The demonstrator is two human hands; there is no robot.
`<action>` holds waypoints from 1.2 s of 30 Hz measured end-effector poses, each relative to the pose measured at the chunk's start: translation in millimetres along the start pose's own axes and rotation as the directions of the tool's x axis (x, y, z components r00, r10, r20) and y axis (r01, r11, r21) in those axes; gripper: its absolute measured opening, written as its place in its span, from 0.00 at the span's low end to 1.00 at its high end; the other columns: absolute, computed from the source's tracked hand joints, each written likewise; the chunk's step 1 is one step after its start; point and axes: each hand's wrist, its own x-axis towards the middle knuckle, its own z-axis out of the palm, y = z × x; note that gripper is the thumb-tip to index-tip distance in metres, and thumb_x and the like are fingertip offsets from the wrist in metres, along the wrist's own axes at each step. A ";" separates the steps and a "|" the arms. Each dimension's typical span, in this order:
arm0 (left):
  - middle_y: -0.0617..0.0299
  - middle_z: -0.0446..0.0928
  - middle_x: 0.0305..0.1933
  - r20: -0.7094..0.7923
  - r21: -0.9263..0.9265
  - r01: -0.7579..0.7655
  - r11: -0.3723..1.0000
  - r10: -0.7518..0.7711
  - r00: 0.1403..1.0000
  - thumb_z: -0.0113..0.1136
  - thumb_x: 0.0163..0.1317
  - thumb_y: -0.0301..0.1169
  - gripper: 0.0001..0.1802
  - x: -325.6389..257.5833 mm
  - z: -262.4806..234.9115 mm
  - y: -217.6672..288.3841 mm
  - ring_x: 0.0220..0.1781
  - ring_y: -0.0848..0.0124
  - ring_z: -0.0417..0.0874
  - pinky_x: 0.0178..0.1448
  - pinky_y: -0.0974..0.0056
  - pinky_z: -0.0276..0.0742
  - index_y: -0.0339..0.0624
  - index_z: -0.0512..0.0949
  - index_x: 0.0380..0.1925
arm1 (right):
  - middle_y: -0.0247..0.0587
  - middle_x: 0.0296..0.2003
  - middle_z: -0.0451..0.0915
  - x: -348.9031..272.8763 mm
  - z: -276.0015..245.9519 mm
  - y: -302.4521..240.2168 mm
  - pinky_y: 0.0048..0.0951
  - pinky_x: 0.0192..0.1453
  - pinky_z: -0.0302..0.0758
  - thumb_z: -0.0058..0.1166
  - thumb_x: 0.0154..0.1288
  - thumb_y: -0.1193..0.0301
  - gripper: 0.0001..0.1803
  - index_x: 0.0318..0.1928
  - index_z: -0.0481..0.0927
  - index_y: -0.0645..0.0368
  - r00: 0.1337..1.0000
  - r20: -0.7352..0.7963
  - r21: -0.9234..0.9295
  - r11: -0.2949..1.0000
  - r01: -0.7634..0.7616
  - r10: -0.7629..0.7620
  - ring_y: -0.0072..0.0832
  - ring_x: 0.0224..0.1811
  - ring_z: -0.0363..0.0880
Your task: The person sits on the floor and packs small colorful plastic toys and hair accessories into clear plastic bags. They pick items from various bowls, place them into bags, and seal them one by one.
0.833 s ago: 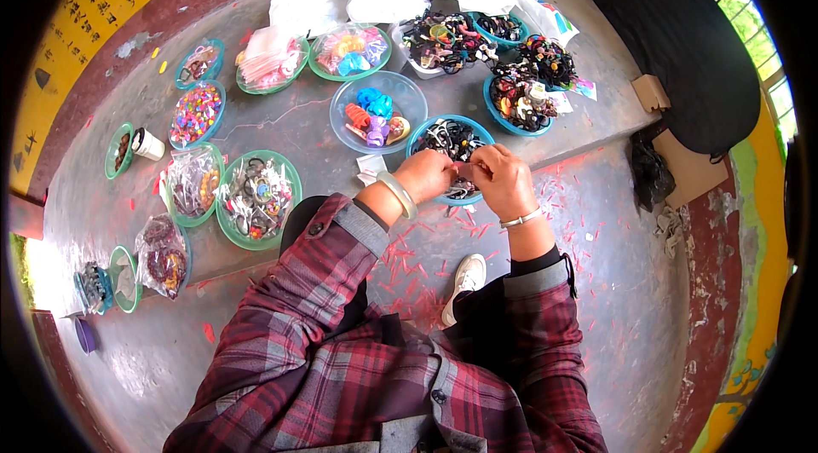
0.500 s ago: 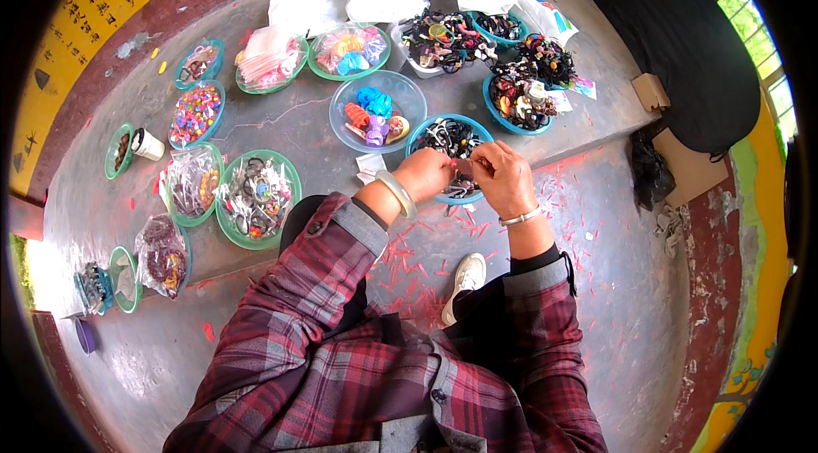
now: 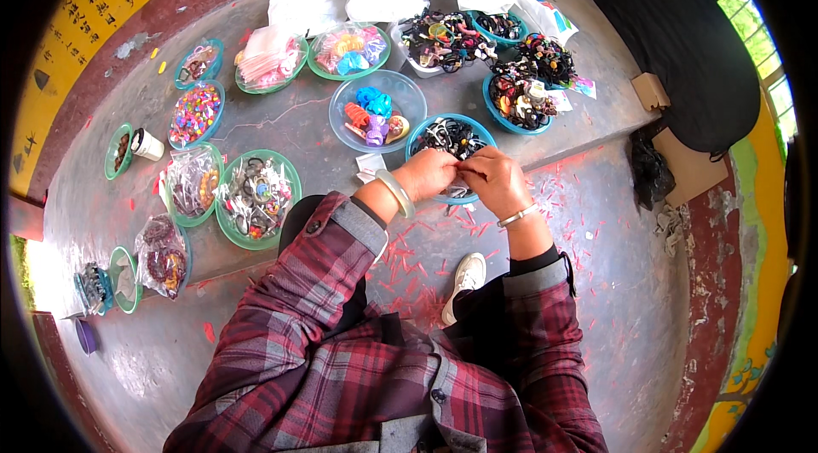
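My left hand (image 3: 426, 173) and my right hand (image 3: 499, 184) meet fingertip to fingertip above the near part of a blue basin (image 3: 484, 126). Both are closed in a pinch. Whatever lies between the fingers is small and mostly covered; a bit of reddish colour shows there. Inside the basin is a heap of black and white elastic bands (image 3: 446, 137). Just left of my left wrist sits a small white box-like piece (image 3: 370, 165). Beyond my hands stands a clear bowl (image 3: 341, 99) with blue, orange and purple pieces.
Green-rimmed basins (image 3: 296, 210) with small accessories spread along the left of the raised slab (image 3: 290, 133). A blue basin (image 3: 492, 108) heaped with dark bands stands at the right. Red scraps (image 3: 400, 261) litter the floor. A black cover (image 3: 682, 35) and cardboard (image 3: 694, 167) lie far right.
My two hands have drawn closer together, the right one moving slightly left and down. The small brownish piece that showed between them is now covered by the fingers.
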 end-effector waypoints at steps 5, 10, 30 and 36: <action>0.64 0.76 0.31 0.059 -0.283 0.131 0.950 -0.119 0.991 0.43 0.60 0.26 0.12 1.4 0.3 -5.5 0.30 0.77 0.75 0.32 0.73 0.69 0.37 0.76 0.37 | 0.38 0.26 0.75 1.9 -7.2 -12.0 0.25 0.33 0.73 0.58 0.45 0.77 0.11 0.33 0.78 0.60 0.978 0.085 0.176 0.963 -0.204 0.191 0.27 0.29 0.76; 0.62 0.77 0.31 0.177 -0.322 0.099 0.942 -0.043 0.983 0.42 0.60 0.25 0.12 -3.0 -3.1 13.5 0.31 0.75 0.76 0.33 0.73 0.69 0.36 0.76 0.38 | 0.35 0.26 0.75 1.5 -0.7 0.7 0.21 0.32 0.71 0.57 0.45 0.79 0.08 0.31 0.77 0.62 0.934 0.104 0.268 0.895 -0.357 0.341 0.20 0.27 0.73; 0.61 0.77 0.34 0.228 -0.663 0.261 0.701 -0.142 0.963 0.42 0.62 0.35 0.14 -12.6 -7.2 27.3 0.34 0.71 0.80 0.42 0.66 0.77 0.39 0.74 0.38 | 0.42 0.33 0.77 2.6 -3.7 -6.6 0.29 0.36 0.73 0.53 0.43 0.80 0.10 0.31 0.77 0.62 0.999 -0.035 0.012 1.000 -0.005 0.006 0.35 0.31 0.77; 0.59 0.78 0.34 0.144 -0.769 0.264 0.581 -0.245 0.959 0.42 0.62 0.35 0.13 -19.1 -16.4 38.1 0.35 0.70 0.80 0.39 0.67 0.77 0.40 0.72 0.40 | 0.48 0.44 0.73 4.7 -13.3 -22.1 0.33 0.46 0.72 0.53 0.42 0.79 0.21 0.42 0.73 0.58 0.999 -0.011 0.087 0.995 0.040 -0.039 0.42 0.44 0.73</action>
